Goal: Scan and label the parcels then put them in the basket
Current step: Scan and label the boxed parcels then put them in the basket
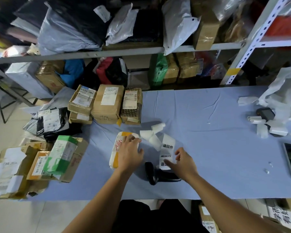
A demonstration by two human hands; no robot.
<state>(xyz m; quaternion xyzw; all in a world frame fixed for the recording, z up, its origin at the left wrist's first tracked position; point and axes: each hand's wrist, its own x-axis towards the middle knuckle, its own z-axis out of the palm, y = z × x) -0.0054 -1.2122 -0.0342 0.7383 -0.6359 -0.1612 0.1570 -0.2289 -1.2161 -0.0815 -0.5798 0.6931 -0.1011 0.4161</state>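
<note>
white parcel point(115, 148) with orange tape lay on blue table point(208, 148), half hidden under left hand point(129, 153), fingers spread flat on it | right hand point(183, 163) curled at label strip point(168, 143); pinch could not be told | black scanner point(154, 175) partly covered by strip

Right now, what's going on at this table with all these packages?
A person is working at a blue-covered table. Their left hand rests on a small white parcel, while the right hand pinches a strip of printed labels beside it. A black scanner lies between the arms. Cardboard boxes sit stacked to the left; no basket is in view.
</note>
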